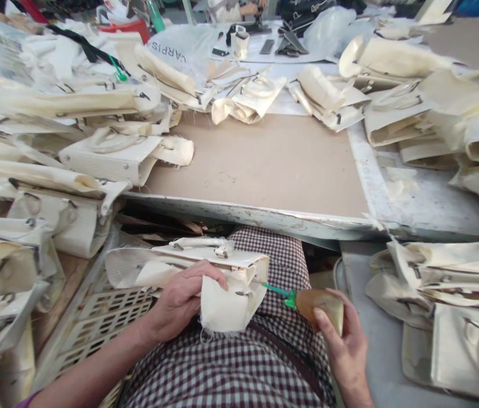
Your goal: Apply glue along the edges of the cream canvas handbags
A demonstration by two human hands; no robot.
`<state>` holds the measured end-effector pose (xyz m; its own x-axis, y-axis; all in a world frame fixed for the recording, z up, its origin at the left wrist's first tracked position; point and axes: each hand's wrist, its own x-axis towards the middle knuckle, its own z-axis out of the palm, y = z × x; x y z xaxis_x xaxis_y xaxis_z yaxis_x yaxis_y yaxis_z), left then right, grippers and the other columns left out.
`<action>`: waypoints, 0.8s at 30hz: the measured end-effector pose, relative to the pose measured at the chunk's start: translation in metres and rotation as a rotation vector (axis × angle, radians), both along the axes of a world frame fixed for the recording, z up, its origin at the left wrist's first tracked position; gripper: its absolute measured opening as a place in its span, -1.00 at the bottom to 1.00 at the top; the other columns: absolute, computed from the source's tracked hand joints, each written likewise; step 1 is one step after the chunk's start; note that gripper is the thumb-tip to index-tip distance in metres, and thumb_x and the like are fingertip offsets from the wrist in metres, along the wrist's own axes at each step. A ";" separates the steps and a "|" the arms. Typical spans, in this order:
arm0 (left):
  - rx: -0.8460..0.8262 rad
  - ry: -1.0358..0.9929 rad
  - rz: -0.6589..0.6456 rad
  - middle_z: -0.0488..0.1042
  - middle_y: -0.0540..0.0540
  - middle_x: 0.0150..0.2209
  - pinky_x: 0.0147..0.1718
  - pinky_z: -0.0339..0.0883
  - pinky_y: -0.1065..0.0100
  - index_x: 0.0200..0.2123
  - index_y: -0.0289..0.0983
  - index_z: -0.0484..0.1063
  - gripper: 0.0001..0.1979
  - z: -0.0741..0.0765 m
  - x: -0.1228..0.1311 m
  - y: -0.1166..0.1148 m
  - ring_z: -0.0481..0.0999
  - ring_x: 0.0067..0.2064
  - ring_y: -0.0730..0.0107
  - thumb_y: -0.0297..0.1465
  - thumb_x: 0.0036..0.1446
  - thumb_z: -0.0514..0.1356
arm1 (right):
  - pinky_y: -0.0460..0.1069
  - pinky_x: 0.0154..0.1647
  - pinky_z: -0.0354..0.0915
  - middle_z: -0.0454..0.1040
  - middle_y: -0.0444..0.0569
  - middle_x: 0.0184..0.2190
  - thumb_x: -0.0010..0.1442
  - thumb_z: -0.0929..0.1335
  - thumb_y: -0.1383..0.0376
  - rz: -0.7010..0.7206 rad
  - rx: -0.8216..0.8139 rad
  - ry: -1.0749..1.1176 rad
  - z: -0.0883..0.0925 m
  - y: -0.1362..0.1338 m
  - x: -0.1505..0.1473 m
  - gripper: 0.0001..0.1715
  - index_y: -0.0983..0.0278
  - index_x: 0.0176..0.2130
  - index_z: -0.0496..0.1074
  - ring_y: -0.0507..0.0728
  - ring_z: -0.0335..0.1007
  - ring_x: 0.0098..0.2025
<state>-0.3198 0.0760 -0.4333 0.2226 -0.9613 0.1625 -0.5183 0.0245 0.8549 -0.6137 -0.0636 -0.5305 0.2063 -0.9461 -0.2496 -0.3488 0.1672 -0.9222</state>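
Observation:
My left hand point(182, 303) is closed on a cream handbag point(222, 258) that lies across my lap, its fingers and thumb pinching a flap with a frayed lower edge. A small dark zipper end shows on that flap. In my right hand point(347, 345) is a glue bottle point(318, 309), amber-brown with a green cap and a long thin green nozzle. The bottle is tilted on its side, and the nozzle tip points left, at the bag's right edge. Whether the tip touches the bag, I cannot tell.
Piles of cream bags point(107, 153) cover the left side, with more bags point(469, 345) at the right. Ahead is the worktable's front edge point(243, 212) and a brown board point(260, 164). A slatted plastic crate point(90, 317) stands left of my lap. A phone point(267, 46) lies far back.

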 end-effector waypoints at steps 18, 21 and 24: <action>-0.207 -0.791 -0.138 0.59 -0.08 -0.34 -0.43 0.35 0.40 -0.36 -0.26 0.49 -0.73 0.019 0.007 -0.009 0.52 -0.37 0.37 -0.37 0.37 0.09 | -0.09 -0.64 0.17 0.33 -0.06 -0.34 0.08 0.47 0.12 -0.577 0.357 -0.707 0.046 -0.004 0.011 -0.75 0.22 -0.33 0.43 0.07 0.17 -0.47; -0.154 -0.758 0.135 0.53 -0.05 -0.39 -0.43 0.31 0.39 -0.42 -0.26 0.49 -0.80 0.049 0.040 -0.018 0.51 -0.36 0.35 -0.37 0.27 0.21 | -0.10 -0.66 0.11 0.26 -0.08 -0.35 0.19 0.39 0.12 -0.540 0.307 -0.827 0.061 -0.002 0.010 -0.78 0.22 -0.33 0.40 0.02 0.06 -0.52; -0.143 -0.705 0.463 0.31 0.02 -0.52 -0.38 0.30 0.35 -0.53 -0.30 0.38 -0.64 0.085 0.083 -0.030 0.44 -0.41 0.36 -0.33 0.33 0.16 | -0.11 -0.67 0.08 0.16 -0.11 -0.38 0.23 0.35 0.04 -0.501 0.284 -0.897 0.069 -0.004 0.000 -0.69 0.23 -0.32 0.38 0.01 0.02 -0.53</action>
